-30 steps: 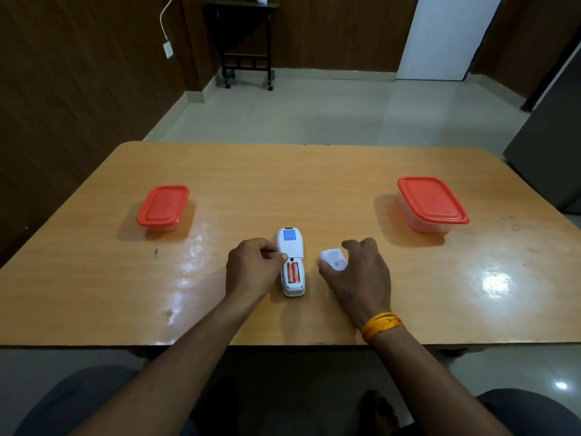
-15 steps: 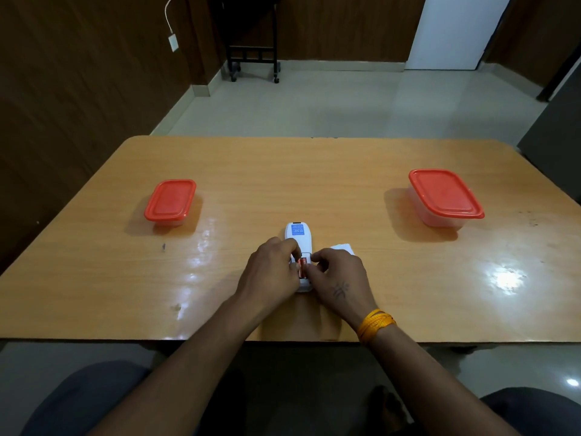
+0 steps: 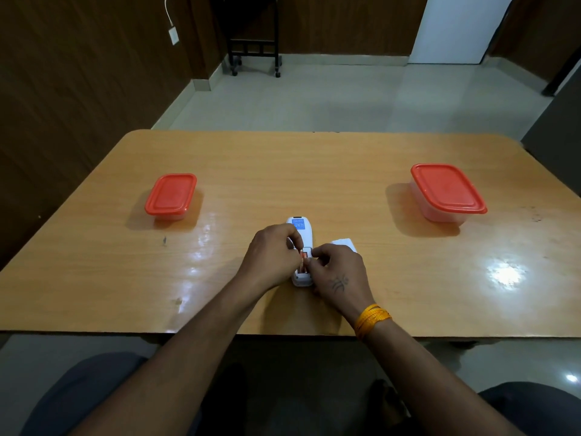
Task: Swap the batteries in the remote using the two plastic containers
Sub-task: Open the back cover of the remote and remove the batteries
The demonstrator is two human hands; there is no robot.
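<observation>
A white remote (image 3: 302, 231) lies face down near the table's front edge, its battery bay uncovered. My left hand (image 3: 273, 256) grips the remote's left side. My right hand (image 3: 338, 275) pinches an orange battery (image 3: 303, 256) at the bay; whether the battery is seated or lifted I cannot tell. The white battery cover (image 3: 344, 242) lies on the table just right of the remote, partly hidden behind my right hand. A small container with a red lid (image 3: 171, 195) stands at the left, a larger red-lidded container (image 3: 446, 191) at the right; both are closed.
The wooden table (image 3: 314, 171) has rounded corners, and its front edge runs just under my forearms. A black stand on wheels (image 3: 255, 55) and a white door (image 3: 456, 29) are at the far wall. My knees show below the table.
My right hand left the battery cover on the table and moved left onto the open battery bay, where its fingers now pinch a battery. My left hand stayed on the remote.
</observation>
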